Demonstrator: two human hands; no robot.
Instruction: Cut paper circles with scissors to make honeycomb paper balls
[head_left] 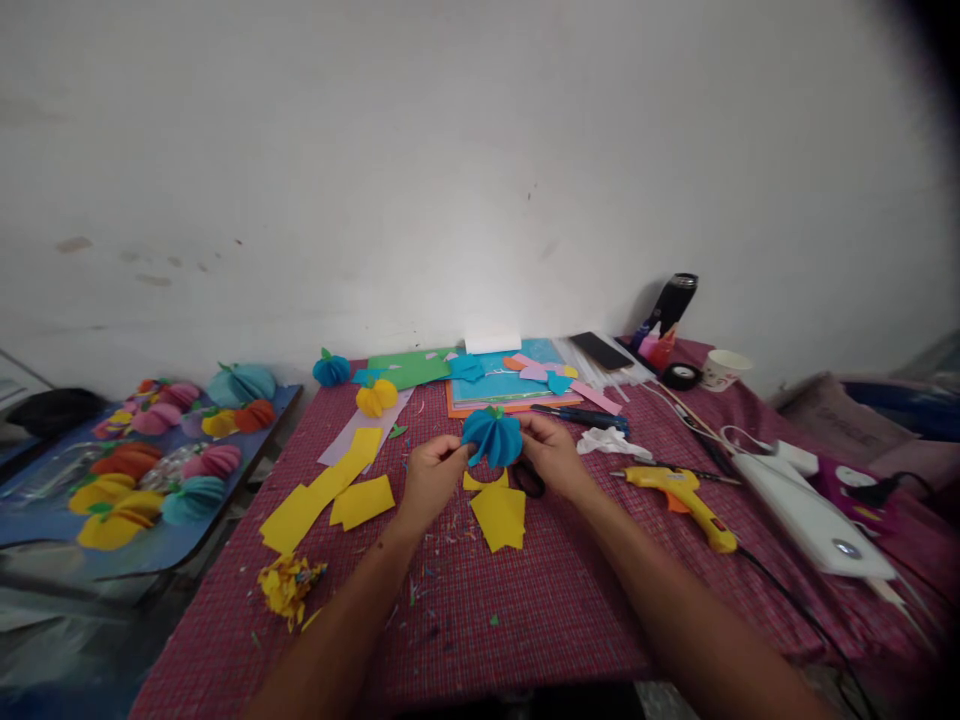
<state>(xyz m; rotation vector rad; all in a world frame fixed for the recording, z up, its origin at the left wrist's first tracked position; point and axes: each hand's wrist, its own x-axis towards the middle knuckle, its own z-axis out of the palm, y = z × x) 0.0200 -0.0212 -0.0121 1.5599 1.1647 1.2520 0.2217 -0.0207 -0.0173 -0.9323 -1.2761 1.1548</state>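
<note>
Our left hand [435, 475] and right hand [553, 455], grip narrow, hold the blue paper ball [493, 440] just beyond the yellow sheets [501, 517]; we're seemingly adjusting its folds, so the next move calls for light pressure

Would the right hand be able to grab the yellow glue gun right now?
Probably yes: the yellow glue gun lies off to the right with nothing on top. But the right hand is holding the blue paper ball, so it would likely have to let go first.
</note>
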